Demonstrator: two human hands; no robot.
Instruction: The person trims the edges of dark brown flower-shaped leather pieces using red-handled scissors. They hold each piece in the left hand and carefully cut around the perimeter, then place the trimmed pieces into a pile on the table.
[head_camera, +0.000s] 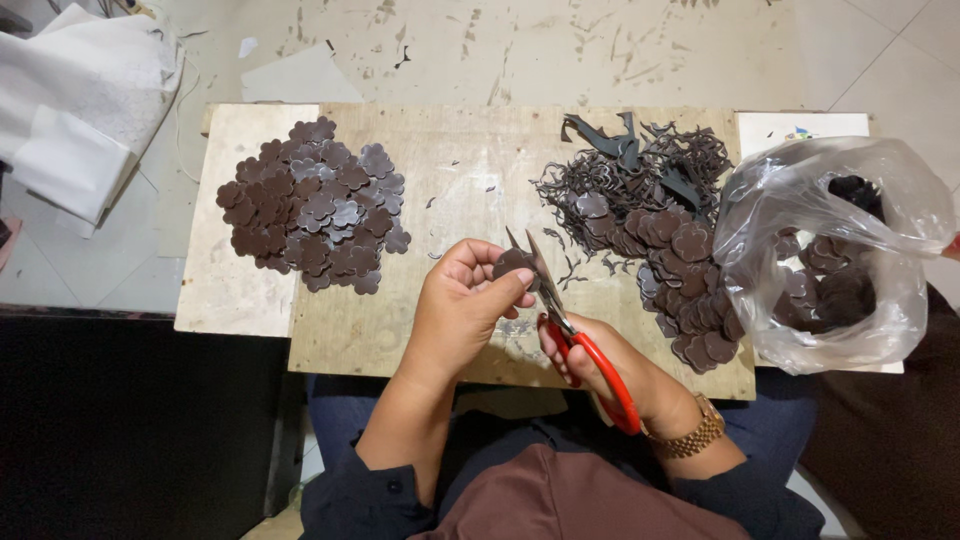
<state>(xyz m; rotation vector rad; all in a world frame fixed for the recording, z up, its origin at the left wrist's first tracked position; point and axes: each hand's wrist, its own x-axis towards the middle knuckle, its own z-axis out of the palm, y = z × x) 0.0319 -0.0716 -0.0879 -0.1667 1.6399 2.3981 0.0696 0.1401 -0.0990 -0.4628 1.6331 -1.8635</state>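
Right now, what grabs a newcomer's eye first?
Centre frame, the left hand pinches a dark brown flower-shaped piece while the right hand works red-handled scissors at it. A pile of cut pieces lies left on the wooden board; scraps and a clear plastic bag sit right.

We see dark brown flower-shaped pieces (312, 205) near the pale wooden board's (460, 150) left edge, red-handled scissors (580, 345) with grey blades, a clear plastic bag (830, 250), and a gold watch (692, 432).
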